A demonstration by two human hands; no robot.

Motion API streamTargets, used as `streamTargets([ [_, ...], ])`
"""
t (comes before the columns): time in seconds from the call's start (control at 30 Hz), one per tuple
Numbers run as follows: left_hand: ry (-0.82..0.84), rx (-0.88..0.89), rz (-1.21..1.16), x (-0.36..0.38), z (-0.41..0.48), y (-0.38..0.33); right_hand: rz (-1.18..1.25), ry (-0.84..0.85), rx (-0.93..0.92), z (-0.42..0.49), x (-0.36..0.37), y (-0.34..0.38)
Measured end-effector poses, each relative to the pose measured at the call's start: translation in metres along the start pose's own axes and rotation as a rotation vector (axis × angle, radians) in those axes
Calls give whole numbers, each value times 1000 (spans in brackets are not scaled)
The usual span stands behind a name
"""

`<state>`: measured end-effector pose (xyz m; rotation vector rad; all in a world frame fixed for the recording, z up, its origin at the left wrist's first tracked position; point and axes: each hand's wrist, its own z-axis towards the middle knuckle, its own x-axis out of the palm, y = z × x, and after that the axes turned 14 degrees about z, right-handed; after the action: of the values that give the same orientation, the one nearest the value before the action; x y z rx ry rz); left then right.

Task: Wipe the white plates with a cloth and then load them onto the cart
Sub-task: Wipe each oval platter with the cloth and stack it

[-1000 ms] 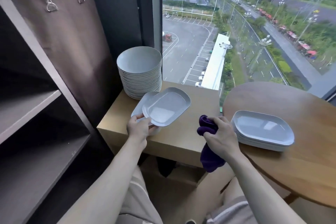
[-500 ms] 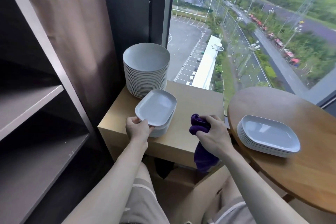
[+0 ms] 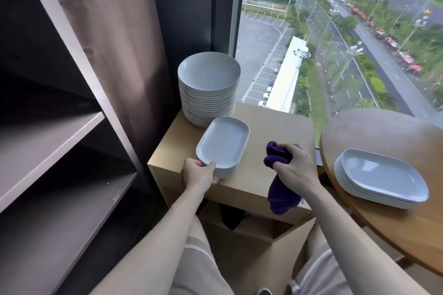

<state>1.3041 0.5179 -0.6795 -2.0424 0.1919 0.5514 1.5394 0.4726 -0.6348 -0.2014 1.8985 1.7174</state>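
Observation:
A small stack of white rectangular plates (image 3: 223,145) lies on the light wooden stand (image 3: 271,170). My left hand (image 3: 197,175) grips the near edge of the top plate, thumb over its rim. My right hand (image 3: 293,166) holds a bunched purple cloth (image 3: 279,189) just right of that stack; the cloth's tail hangs over the stand's front edge. Another stack of white rectangular plates (image 3: 381,178) sits on the round wooden table (image 3: 395,132) at the right. A tall stack of round white plates (image 3: 208,88) stands at the back of the stand.
A dark shelving unit (image 3: 55,141) with bare shelves fills the left side. A brown curtain (image 3: 112,38) hangs behind it. A large window (image 3: 335,31) lies beyond the stand and table. An open cardboard box (image 3: 259,227) sits under the stand, between my knees.
The top rectangular plate, earlier tilted and offset over the stack, now lies squarely on it, my left hand still at its near edge. The right hand with the cloth stayed beside the stack.

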Motion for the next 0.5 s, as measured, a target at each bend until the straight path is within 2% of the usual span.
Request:
streamTargets([
  [0.13, -93, 43, 56, -6, -11, -1, 36, -1, 6, -8, -7, -8],
  [0.23, -113, 160, 114, 9, -27, -12, 49, -10, 2, -15, -23, -15],
  [0.33, 27, 307, 133, 48, -51, -30, 64, -28, -2, -20, -52, -26],
  [0.5, 370, 509, 264, 142, -94, -65, 80, -127, 10, -23, -133, -50],
])
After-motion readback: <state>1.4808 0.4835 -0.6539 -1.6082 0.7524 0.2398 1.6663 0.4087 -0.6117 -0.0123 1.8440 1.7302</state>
